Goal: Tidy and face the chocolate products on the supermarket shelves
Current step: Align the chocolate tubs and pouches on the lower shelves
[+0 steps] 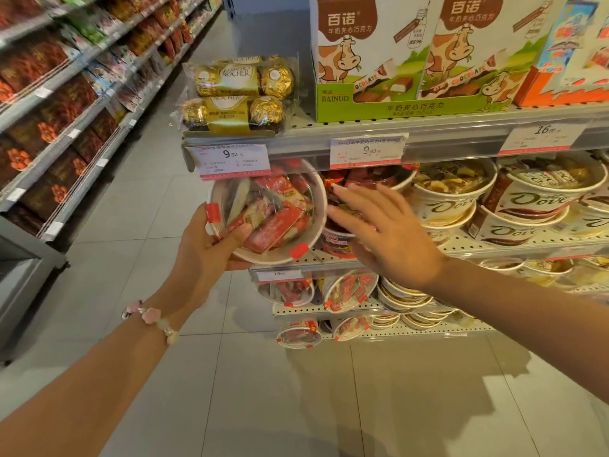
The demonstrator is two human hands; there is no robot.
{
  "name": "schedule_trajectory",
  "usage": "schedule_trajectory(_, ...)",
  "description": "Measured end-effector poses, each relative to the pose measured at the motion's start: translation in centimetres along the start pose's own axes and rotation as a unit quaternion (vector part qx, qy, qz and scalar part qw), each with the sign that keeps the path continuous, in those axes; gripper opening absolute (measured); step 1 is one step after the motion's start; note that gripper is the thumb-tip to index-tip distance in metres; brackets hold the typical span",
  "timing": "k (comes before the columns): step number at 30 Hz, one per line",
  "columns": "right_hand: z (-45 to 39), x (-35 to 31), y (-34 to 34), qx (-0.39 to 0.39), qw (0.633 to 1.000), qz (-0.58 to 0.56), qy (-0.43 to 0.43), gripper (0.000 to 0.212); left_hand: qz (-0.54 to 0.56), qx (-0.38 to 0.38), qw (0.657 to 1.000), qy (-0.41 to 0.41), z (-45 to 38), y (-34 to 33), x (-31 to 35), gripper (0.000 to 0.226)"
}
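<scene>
My left hand [211,245] grips a round white tub of red-wrapped chocolates [273,212] tilted toward me, its clear lid facing the camera, just in front of the middle shelf's left end. My right hand [389,232] is spread flat with fingers apart, reaching toward other red tubs [339,244] standing behind on that shelf; it holds nothing. White Dove tubs [524,206] are stacked to the right on the same shelf. Gold Ferrero Rocher packs [237,94] lie stacked on the top shelf's left end.
Bainuo cow-print chocolate boxes [372,61] stand on the top shelf. More red and white tubs [349,290] fill the lower shelves. Price tags [230,159] hang on the shelf edge. A long snack shelf [66,103] lines the aisle's left side, with tiled floor between.
</scene>
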State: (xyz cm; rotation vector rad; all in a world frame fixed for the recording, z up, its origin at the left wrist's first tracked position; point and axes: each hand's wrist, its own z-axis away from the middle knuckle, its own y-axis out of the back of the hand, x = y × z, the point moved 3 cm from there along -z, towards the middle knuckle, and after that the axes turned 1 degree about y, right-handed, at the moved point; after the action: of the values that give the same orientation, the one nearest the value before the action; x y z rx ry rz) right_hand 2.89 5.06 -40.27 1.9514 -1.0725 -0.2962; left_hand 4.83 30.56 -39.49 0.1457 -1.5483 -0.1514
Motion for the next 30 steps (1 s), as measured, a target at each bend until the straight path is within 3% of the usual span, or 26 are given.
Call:
schedule_trajectory(2,-1.3,-1.3,-0.9,-0.014,0.999,0.002,0.044,0.055,0.015,-0.002,0.999,0.033,-0.3,0.3,0.1,0.032)
schedule_trajectory(5,-3.0,-2.0,-2.2,-0.040,0.999,-0.001,0.028,0.053,0.016,-0.016,0.996,0.086,-0.6,0.3,0.0,0.029)
schedule_trajectory(12,-4.6,-1.7,-2.9,-0.044,0.999,0.016,-0.003,0.065,0.007,-0.021,0.997,0.078,-1.0,1.0,0.0,0.029)
schedule_trajectory(15,-5.7,-1.5,-2.5,-0.054,0.998,0.005,-0.016,0.062,-0.063,-0.069,0.995,0.046,-1.0,1.7,-1.0,0.062)
schedule_trajectory(18,-6.6,-1.3,-2.4,-0.072,0.997,-0.012,-0.025,0.058,-0.124,-0.068,0.990,0.021,-0.9,1.0,-2.0,0.090)
schedule_trajectory(23,-7.9,-1.1,-2.7,-0.105,0.992,-0.005,-0.069,0.064,-0.060,-0.035,0.996,-0.053,-2.5,-1.9,-2.7,0.092)
schedule_trajectory(26,-8.4,-0.7,-2.6,-0.120,0.986,0.002,-0.119,0.064,-0.077,-0.004,0.996,-0.034,-4.4,-1.8,-3.6,0.100)
schedule_trajectory(30,-8.9,-0.4,-2.8,-0.127,0.984,0.018,-0.121,0.058,-0.100,0.005,0.995,-0.026,-5.8,-1.7,-4.1,0.094)
